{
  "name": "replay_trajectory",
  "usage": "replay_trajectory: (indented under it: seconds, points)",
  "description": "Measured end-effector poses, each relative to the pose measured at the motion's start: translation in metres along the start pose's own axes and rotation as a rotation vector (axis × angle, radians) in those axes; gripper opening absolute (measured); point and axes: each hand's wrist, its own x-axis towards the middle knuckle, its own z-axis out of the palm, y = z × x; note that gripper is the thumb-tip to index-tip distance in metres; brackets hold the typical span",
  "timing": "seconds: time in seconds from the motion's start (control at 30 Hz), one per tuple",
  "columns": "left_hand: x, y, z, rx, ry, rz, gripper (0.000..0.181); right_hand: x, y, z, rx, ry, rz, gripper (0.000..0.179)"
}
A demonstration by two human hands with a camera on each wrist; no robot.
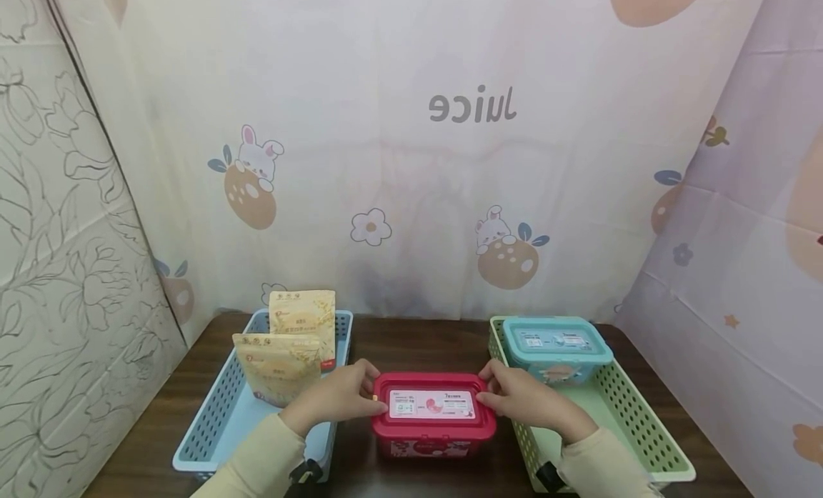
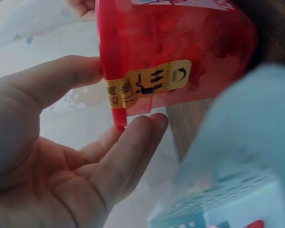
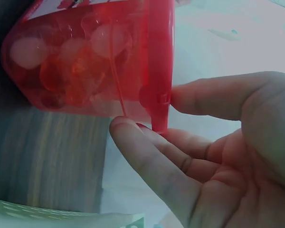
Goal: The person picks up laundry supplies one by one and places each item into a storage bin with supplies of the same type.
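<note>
A red lidded plastic box [image 1: 434, 426] with a white label on top is at the table's front, between two baskets. Rounded pieces show through its translucent wall [image 3: 76, 61]. My left hand [image 1: 341, 394] pinches the left end of its lid rim, thumb on top and fingertips beneath. At the right end, my right hand [image 1: 530, 399] grips the rim the same way. A yellow sticker [image 2: 154, 83] crosses the lid seam near my left thumb. The lid is on. Whether the box's base touches the table is hard to tell.
To the left, a blue basket [image 1: 201, 430] holds two yellow pouches [image 1: 283, 369] standing upright. On the right, a green basket [image 1: 649, 419] has a turquoise lidded box [image 1: 558, 344] at its far end. A patterned curtain [image 1: 411, 162] hangs behind the dark wooden table [image 1: 411, 341].
</note>
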Motion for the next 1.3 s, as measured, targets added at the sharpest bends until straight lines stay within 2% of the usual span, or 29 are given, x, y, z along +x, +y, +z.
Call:
replay_trajectory:
  seconds: [0.17, 0.33, 0.5, 0.6, 0.7, 0.97, 1.3]
  points:
    - [0.0, -0.005, 0.001, -0.022, -0.03, -0.017, 0.056, -0.001, 0.0, 0.001, 0.031, 0.001, 0.051, 0.039]
    - [0.001, -0.011, 0.002, -0.096, -0.074, -0.035, 0.06, -0.002, 0.002, 0.004, 0.109, -0.021, 0.119, 0.052]
    - [0.001, -0.014, 0.001, -0.251, -0.116, -0.091, 0.063, -0.003, 0.005, 0.006, 0.182, -0.043, 0.141, 0.056]
    - [0.0, -0.015, 0.002, -0.377, -0.145, -0.113, 0.065, -0.005, 0.008, 0.007, 0.252, -0.059, 0.154, 0.059]
    - [-0.002, -0.016, 0.003, -0.456, -0.164, -0.134, 0.066, -0.007, 0.01, 0.007, 0.334, -0.074, 0.157, 0.061]
    - [-0.005, -0.018, 0.013, -0.611, -0.184, -0.153, 0.063, -0.01, 0.013, 0.012, 0.463, -0.087, 0.177, 0.06]
    - [-0.006, -0.02, 0.018, -0.695, -0.171, -0.149, 0.053, -0.011, 0.018, 0.017, 0.595, -0.104, 0.144, 0.055]
